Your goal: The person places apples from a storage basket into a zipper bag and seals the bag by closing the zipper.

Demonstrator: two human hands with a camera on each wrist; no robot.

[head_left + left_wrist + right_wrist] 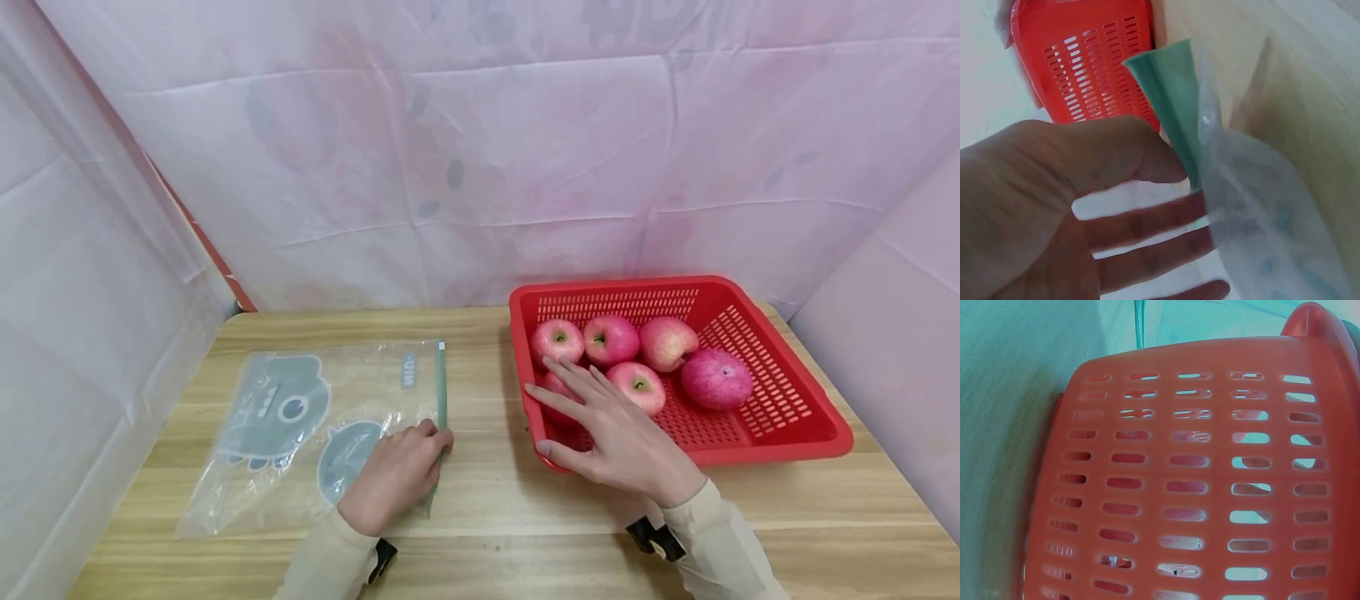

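Observation:
A clear zip bag (300,508) with blue cartoon prints lies flat on the table at left. My left hand (401,475) pinches its green zip strip (1175,106) between thumb and fingers, and the left wrist view shows that edge raised. Several pink apples (611,339) sit in a red plastic basket (780,433) at right. My right hand (611,425) reaches over the basket's left rim with fingers spread. Its fingers overlap a front-left apple (558,387), which is partly hidden beneath them. In the right wrist view, the slotted basket wall hides the hand.
A darker pink round fruit (716,379) rests toward the right of the basket. Both containers lie on a wood-grain table (480,508). Pale cloth curtains (450,167) stand behind the table and on both sides.

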